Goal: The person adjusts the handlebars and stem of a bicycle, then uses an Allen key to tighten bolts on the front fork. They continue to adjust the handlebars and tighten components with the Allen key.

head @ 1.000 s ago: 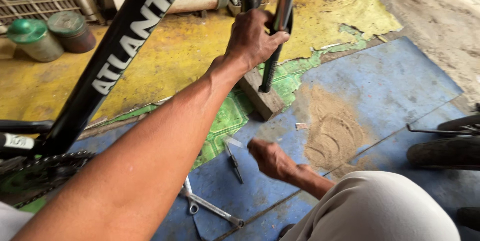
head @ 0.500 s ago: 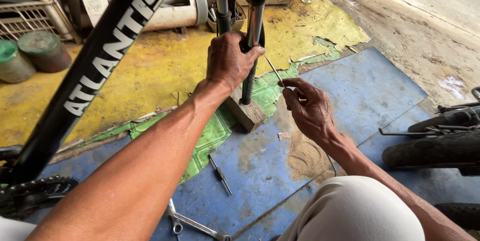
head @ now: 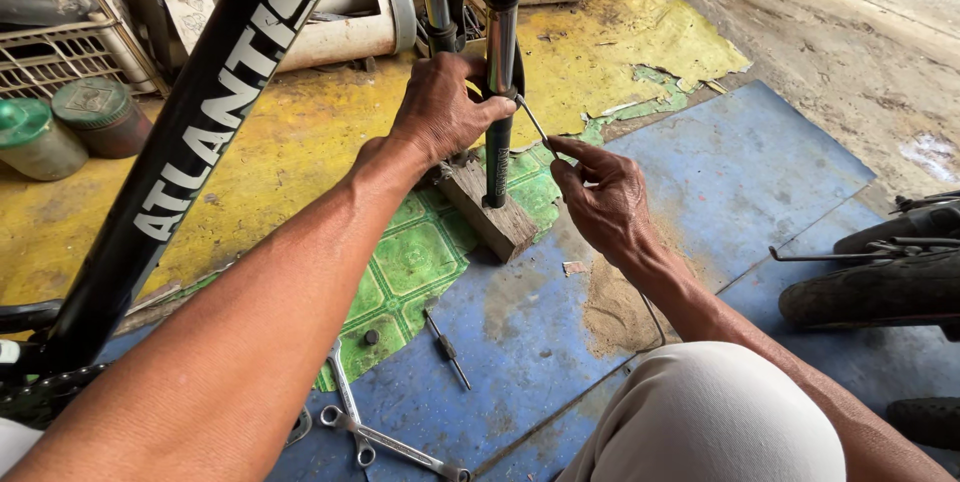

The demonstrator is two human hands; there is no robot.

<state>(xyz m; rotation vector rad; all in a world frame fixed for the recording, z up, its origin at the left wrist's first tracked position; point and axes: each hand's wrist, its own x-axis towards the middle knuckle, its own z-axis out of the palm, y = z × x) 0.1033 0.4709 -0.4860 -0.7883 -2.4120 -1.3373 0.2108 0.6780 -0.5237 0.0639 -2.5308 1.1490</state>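
Two hands work: left hand (head: 440, 112) grips the black bicycle fork leg (head: 499, 102); right hand (head: 600, 202), at four o'clock, pinches a thin steel cable (head: 533, 120).

I see two round lidded tins (head: 70, 127) on the floor at far left; white lettering runs along the black bike frame (head: 215, 132).

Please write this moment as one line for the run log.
left hand: grips fork leg | right hand: holds thin metal tool at fork leg | fork leg on wooden block
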